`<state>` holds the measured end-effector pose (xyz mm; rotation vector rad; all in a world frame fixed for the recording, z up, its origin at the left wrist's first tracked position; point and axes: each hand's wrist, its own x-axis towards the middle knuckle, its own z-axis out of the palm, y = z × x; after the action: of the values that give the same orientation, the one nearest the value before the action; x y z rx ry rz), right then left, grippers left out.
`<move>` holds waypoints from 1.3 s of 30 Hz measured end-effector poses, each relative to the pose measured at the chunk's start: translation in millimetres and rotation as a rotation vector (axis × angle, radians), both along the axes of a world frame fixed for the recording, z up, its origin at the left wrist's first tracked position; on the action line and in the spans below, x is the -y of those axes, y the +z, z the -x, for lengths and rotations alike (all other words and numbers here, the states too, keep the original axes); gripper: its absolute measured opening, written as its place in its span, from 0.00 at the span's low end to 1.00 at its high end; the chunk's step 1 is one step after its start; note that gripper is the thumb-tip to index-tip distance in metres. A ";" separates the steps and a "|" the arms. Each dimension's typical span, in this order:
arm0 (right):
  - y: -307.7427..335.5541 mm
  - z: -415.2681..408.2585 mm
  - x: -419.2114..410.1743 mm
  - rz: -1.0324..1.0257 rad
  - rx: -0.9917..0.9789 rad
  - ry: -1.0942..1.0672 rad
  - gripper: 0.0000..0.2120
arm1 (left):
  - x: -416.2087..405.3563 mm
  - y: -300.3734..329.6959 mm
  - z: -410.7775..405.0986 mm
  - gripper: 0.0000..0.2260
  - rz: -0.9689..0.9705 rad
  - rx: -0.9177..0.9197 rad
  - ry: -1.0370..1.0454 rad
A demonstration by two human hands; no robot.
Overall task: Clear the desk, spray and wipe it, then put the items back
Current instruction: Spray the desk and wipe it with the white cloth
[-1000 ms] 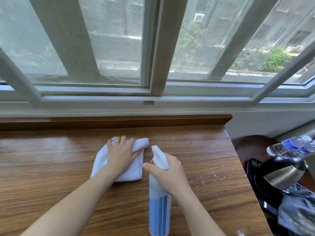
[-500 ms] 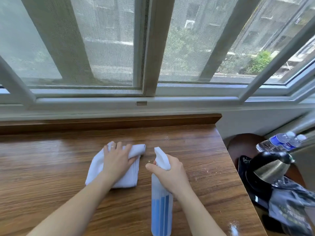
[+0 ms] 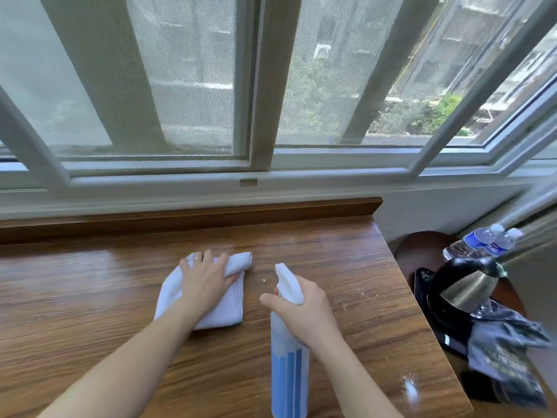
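Right hand (image 3: 304,309) grips the spray bottle (image 3: 288,369) — nozzle aimed away, toward the window; left hand (image 3: 205,282) presses flat on the cloth (image 3: 220,312) — on the tabletop (image 3: 346,267).

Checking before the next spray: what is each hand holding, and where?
Right hand grips the spray bottle at its neck; left hand presses the cloth.

My left hand (image 3: 205,279) on cloth (image 3: 224,309) mid tabletop (image 3: 90,297); spray bottle (image 3: 287,366) in my right hand (image 3: 304,309) just right of it. Kettle (image 3: 464,288), water bottles (image 3: 482,241) off tabletop's right edge.
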<state>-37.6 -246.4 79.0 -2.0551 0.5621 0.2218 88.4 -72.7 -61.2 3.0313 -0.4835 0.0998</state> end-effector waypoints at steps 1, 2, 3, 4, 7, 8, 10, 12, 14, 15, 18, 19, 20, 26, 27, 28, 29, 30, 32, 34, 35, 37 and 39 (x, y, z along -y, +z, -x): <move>-0.1 2.6 0.5 0.009 -0.006 -0.001 0.13 | 0.7 0.7 -11.0 0.24 -0.018 -0.040 0.019; -0.2 5.3 0.9 0.017 -0.011 -0.002 0.14 | 1.5 0.5 -20.6 0.24 -0.040 -0.075 0.037; -0.5 8.0 1.0 0.021 -0.016 -0.007 0.14 | 2.9 0.1 -28.2 0.24 -0.060 -0.104 0.053; -0.9 10.5 1.1 0.021 -0.018 -0.015 0.15 | 4.3 -0.4 -32.8 0.24 -0.071 -0.124 0.063; -2.8 14.0 2.0 0.028 -0.023 -0.043 0.17 | 7.2 -2.4 -32.6 0.23 -0.087 -0.135 0.079; -3.2 14.0 2.5 0.031 -0.025 -0.053 0.16 | 7.0 -2.4 -29.8 0.23 -0.092 -0.123 0.072; -4.1 12.9 3.0 0.032 -0.026 -0.070 0.16 | 5.6 0.1 -21.7 0.21 -0.066 -0.089 0.042; -4.8 11.7 3.5 0.024 -0.016 -0.077 0.17 | 3.8 3.2 -7.8 0.20 -0.016 -0.052 0.007; -4.9 8.8 5.2 0.020 -0.008 -0.069 0.18 | 1.4 2.5 13.3 0.19 0.017 0.008 -0.021; -4.7 6.4 6.8 0.024 -0.010 -0.060 0.19 | 0.5 0.7 25.4 0.18 0.024 0.045 -0.038; -5.2 -2.5 12.7 0.015 -0.002 -0.024 0.20 | -1.8 -9.6 60.4 0.19 0.048 0.156 -0.081; -5.9 -5.2 14.6 0.015 0.003 -0.008 0.19 | -2.1 -13.4 70.2 0.19 0.059 0.180 -0.090; -7.0 -7.7 16.5 0.021 0.006 0.013 0.17 | -2.3 -16.8 78.6 0.19 0.059 0.198 -0.093; -12.7 -19.0 30.3 -0.007 -0.019 0.139 0.15 | -0.3 -17.8 81.9 0.21 0.037 0.243 -0.063; -13.6 -19.6 32.1 -0.008 -0.024 0.150 0.15 | 2.0 -15.9 75.9 0.21 0.038 0.232 -0.049; -14.3 -19.7 33.7 -0.010 -0.026 0.158 0.15 | 5.2 -13.6 68.5 0.22 0.034 0.215 -0.029; -15.1 -19.3 35.4 -0.011 -0.026 0.164 0.15 | 9.3 -11.2 59.6 0.22 0.029 0.190 -0.004; -15.7 -18.4 36.7 -0.010 -0.026 0.168 0.16 | 13.2 -9.2 49.7 0.22 0.018 0.162 0.022; -16.6 -16.5 39.7 -0.014 -0.021 0.171 0.17 | 20.6 -6.8 26.8 0.22 -0.014 0.108 0.066; -16.9 -14.4 42.7 -0.019 -0.017 0.175 0.18 | 26.4 -5.4 1.5 0.21 -0.034 0.040 0.102; -17.1 -13.3 44.1 -0.017 -0.016 0.179 0.18 | 29.2 -5.1 -10.7 0.22 -0.041 -0.003 0.123; -17.4 -10.8 47.0 -0.009 -0.016 0.187 0.20 | 34.7 -5.6 -32.8 0.23 -0.080 -0.084 0.165; -16.8 -9.5 49.9 -0.005 -0.019 0.181 0.21 | 39.0 -5.5 -48.7 0.25 -0.124 -0.142 0.188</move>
<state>-28.1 -296.3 62.2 -2.1023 0.3864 0.3492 137.0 -111.7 -66.6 3.1685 -0.2007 -0.1408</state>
